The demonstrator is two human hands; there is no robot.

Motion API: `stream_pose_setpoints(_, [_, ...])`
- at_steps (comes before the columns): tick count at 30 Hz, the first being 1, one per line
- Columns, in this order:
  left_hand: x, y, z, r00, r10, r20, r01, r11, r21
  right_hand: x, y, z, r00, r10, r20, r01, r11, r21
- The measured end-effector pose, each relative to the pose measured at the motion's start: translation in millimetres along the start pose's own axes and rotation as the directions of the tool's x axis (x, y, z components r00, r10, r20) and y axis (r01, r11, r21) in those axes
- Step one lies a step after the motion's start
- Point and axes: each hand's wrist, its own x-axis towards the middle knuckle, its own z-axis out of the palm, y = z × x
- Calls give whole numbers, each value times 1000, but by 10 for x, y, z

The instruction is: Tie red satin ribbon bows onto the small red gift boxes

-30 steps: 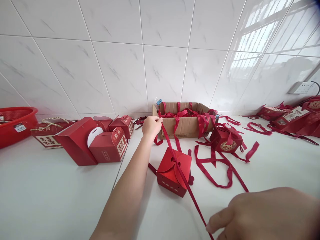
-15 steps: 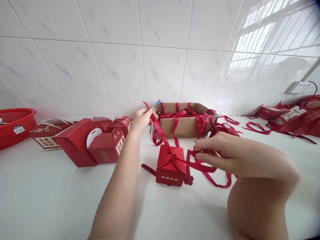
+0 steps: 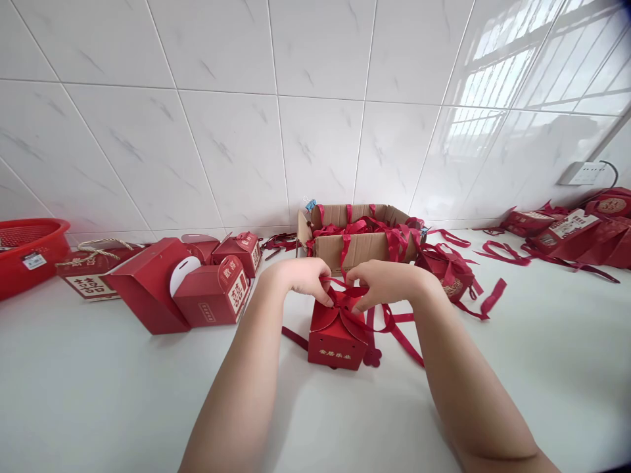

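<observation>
A small red gift box (image 3: pixel 336 347) with gold characters stands upright on the white tabletop. Red ribbon (image 3: pixel 383 323) runs through its top, with a loop and tails hanging to the right. At the left of the knot, my left hand (image 3: pixel 311 278) pinches the ribbon, fingers closed. From the right, my right hand (image 3: pixel 377 282) also has its fingers closed on ribbon just above the lid. Both hands partly cover the knot, so its exact shape is hidden. A dark red strap with a flower-shaped end (image 3: pixel 373 357) lies beside the box.
Behind stands a cardboard box (image 3: pixel 330 249) draped with ribbons. Several red gift boxes (image 3: pixel 207 299) and a red plastic basket (image 3: pixel 29 269) are on the left. A ribboned box (image 3: pixel 444 272) sits right of the cardboard, with more red boxes (image 3: pixel 566 233) at far right by the tiled wall.
Both hands have come in from either side to the top of the small box. The ribbon, earlier stretched out between them, is now gathered at the knot with a loop on the right.
</observation>
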Motion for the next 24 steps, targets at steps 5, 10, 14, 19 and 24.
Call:
stream_pose_setpoints(5, [5,-8,19,999,-23,-41,22,999,-26,80,3,28,1000,-15,25,15,1000,5])
stream_pose_setpoints(10, [10,-28,24,998,-33,-54,31,998,-48,95,-45,34,999,-9,52,10,1000,-10])
stream_pose_setpoints(14, [43,-17,37,999,-39,-19,40,999,13,112,-52,39,998,-4,58,4,1000,-1])
stream_pose_setpoints(19, [99,-38,57,999,-52,-7,52,998,33,144,-51,58,997,-9,71,8,1000,5])
stream_pose_setpoints(24, [69,-34,46,996,-87,-36,87,996,16,149,-27,53,998,-23,64,22,1000,12])
